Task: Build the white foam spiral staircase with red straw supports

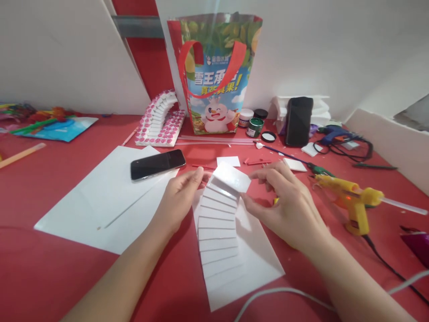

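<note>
A small curved staircase (218, 232) of overlapping white foam-board-like pieces rises from a white base sheet (259, 255). At its far, upper end sits a glossy white rectangular piece (231, 176), tilted over the steps. My right hand (284, 201) grips this piece at its right edge, thumb below the near corner and fingers beyond. My left hand (182, 192) is closed at the piece's left side, thumb up and fingertips against the edge, partly hidden behind it.
A yellow glue gun (355, 201) with a glue stick lies at right. A black phone (157, 164) rests on a white sheet (87, 210) at left. Behind stand a finished-looking decorated staircase (161, 120), a printed bag (217, 80) and paint jars (254, 127). A white cable (268, 290) crosses the front.
</note>
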`<state>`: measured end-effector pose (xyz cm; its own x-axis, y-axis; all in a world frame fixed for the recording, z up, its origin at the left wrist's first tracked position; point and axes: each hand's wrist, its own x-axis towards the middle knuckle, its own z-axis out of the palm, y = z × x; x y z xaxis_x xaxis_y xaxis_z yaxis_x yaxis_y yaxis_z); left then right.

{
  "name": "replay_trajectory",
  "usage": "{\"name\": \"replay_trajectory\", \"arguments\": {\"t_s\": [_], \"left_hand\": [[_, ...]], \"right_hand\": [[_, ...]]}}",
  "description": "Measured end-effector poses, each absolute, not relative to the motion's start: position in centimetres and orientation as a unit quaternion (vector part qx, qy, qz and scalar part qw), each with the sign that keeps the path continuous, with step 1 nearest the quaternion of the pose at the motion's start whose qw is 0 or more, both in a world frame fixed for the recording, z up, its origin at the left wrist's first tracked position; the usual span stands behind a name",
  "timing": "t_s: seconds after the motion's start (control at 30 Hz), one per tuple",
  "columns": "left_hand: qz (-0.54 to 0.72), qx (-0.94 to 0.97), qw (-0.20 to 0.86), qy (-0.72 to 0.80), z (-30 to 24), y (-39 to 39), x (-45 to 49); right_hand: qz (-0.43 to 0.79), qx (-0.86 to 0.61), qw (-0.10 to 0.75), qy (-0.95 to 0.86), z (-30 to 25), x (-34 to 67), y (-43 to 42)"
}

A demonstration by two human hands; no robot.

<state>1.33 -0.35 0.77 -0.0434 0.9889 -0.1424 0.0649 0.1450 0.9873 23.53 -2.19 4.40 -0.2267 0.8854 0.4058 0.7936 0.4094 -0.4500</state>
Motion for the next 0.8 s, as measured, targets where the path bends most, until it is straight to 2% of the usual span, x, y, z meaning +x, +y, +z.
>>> {"name": "replay_trajectory", "arguments": {"t_s": [0.27,0.5,0.8], "left_hand": [[0.456,0.496,0.472,0.569,3.2,1.3,1.7],[0.486,0.466,0.460,0.579,1.6,1.1,2.2],[0.433,0.455,0.580,0.518,1.6,0.5,2.1]], "right_hand": [[0.044,-0.521,0.320,-0.790,4.0,23.5,-2.1],[0.029,-0.510,0.322,-0.797,3.8,23.6,-2.3],[0.019,-0.519,0.305,-0.799,3.7,23.2,-2.3]]}}
